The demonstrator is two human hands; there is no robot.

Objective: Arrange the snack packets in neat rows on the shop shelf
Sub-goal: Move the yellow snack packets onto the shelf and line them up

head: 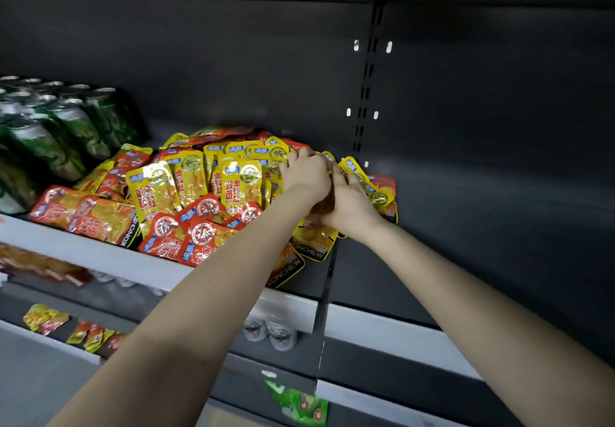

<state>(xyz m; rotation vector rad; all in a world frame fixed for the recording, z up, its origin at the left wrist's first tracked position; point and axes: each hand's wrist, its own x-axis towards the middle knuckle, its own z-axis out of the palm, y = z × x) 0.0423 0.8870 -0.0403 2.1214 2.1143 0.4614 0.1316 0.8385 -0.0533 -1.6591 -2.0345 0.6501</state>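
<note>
The snack packets (199, 193), red and yellow, lie in a loose heap on the dark shelf (482, 210), some upright against each other, others flat and overlapping. Both arms reach in from the near side to the right part of the heap. The left hand (304, 173) has its fingers curled down over the yellow packets at the top. The right hand (352, 200) sits just beside it, touching it, with its fingers bent over packets at the heap's right edge. A brownish packet shows between the two hands. Because they overlap, it is hard to tell which hand really has hold of it.

To the far left, green cans (60, 133) stand packed together, touching the heap's left side. A slotted upright (364, 93) runs up the back wall behind the hands. A thin dark divider (327, 293) runs from the front edge back toward the right wrist. A few packets hang over the pale front lip (100, 256). Right of the heap, bare shelf floor runs on past the divider.

On the lower shelves there are more packets (45, 318), pale cans (269, 330) and a green packet (299, 405).
</note>
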